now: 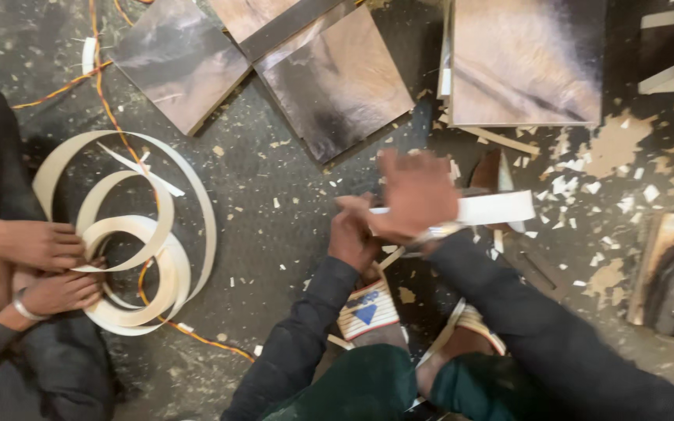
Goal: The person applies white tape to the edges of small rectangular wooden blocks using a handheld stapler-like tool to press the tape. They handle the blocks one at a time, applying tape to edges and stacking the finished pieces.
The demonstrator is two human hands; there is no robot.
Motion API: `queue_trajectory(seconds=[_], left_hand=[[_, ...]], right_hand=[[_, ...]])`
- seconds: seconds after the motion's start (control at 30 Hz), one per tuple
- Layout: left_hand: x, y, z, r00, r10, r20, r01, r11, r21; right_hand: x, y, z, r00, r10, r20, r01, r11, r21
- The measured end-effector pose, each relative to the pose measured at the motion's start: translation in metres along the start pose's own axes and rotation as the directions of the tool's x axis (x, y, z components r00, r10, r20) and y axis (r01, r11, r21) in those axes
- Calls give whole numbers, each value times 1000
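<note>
My left hand [352, 232] grips the near end of a flat white strip [497, 208] that runs to the right. My right hand [416, 193] lies over the same strip with its fingers spread, blurred by motion; whether it grips the strip I cannot tell. Both hands hover above the dark floor, in front of my sandalled feet [368, 310]. A narrow wooden piece [493, 173] lies under the strip's far end.
At the left another person's hands [48, 269] hold a coil of white edge band [130, 242]. An orange cord [111, 117] crosses the floor. Brown laminate boards [337, 78] and a larger board [526, 61] lie ahead. White scraps litter the right side.
</note>
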State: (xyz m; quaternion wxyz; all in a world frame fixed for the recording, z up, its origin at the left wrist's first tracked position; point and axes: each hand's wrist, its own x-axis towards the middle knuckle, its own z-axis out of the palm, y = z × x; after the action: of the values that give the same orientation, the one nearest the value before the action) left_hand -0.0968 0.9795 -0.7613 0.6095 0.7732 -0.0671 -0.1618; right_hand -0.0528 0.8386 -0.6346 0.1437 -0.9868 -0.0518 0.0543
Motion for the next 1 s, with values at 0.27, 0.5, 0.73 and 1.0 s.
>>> queue_trajectory(seconds=[0.27,0.5,0.73,1.0], left_hand=[[2,-12,3,997,6,74,-14,994,107],[2,10,-6,993,41,112,-70,961,267],[-5,25,-11,954,300,16,-296,927,232],[-1,36,-10,946,323,4,-317,924,214]], right_hand=[[3,-37,24,996,35,79,-28,996,-84],[-5,-12,15,999,22,44,-16,990,-142],[-24,83,-9,960,115,254,-34,953,-302],[-33,122,-12,997,-72,-16,74,987,145]])
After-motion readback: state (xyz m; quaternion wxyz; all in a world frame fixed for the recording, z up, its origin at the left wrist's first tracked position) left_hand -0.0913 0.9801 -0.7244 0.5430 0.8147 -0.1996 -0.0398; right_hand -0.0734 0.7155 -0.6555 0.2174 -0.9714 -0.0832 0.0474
